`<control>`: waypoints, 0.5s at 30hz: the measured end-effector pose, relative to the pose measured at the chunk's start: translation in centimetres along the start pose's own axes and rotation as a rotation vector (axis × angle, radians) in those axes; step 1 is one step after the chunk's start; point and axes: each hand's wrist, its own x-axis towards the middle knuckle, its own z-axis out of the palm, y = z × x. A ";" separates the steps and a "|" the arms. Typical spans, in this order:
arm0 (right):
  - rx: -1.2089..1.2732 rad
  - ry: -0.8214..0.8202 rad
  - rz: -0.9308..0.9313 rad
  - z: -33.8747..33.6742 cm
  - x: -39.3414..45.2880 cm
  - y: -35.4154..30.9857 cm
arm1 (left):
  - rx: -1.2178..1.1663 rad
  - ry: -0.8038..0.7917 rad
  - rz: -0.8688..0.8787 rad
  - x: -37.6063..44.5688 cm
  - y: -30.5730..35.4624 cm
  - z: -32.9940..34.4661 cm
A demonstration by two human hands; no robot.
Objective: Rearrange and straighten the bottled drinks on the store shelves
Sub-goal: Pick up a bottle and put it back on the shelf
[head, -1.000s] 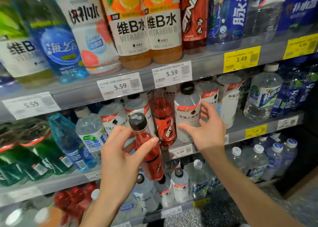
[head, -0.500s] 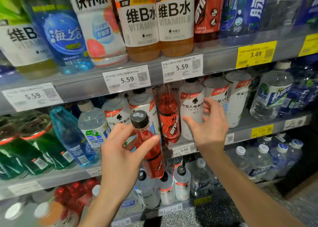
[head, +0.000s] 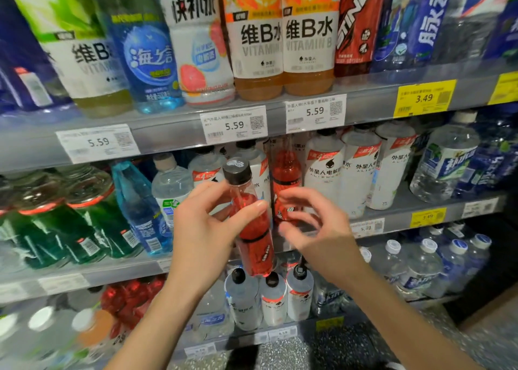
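My left hand (head: 207,229) grips a red drink bottle (head: 253,240) with a black cap, held upright in front of the middle shelf (head: 398,215). My right hand (head: 316,226) hovers just right of that bottle with fingers loosely curled and blurred, holding nothing. Behind my right hand stands another red bottle (head: 286,179) on the middle shelf, between white-labelled bottles (head: 325,173).
The top shelf (head: 173,128) carries tall orange, blue and white bottles. Green bottles (head: 84,224) and blue ones (head: 140,207) fill the middle shelf's left, clear water bottles (head: 443,162) its right. Small bottles (head: 272,299) stand on the lower shelf. White and yellow price tags (head: 423,99) line the edges.
My right hand has drawn back from the white bottles on the middle shelf and moved left toward the held red bottle. My left hand keeps its grip on that bottle.
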 end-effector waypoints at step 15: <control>0.051 -0.337 -0.100 11.2 -2.4 -8.1 | -0.057 0.024 -0.050 -3.3 0.9 -12.5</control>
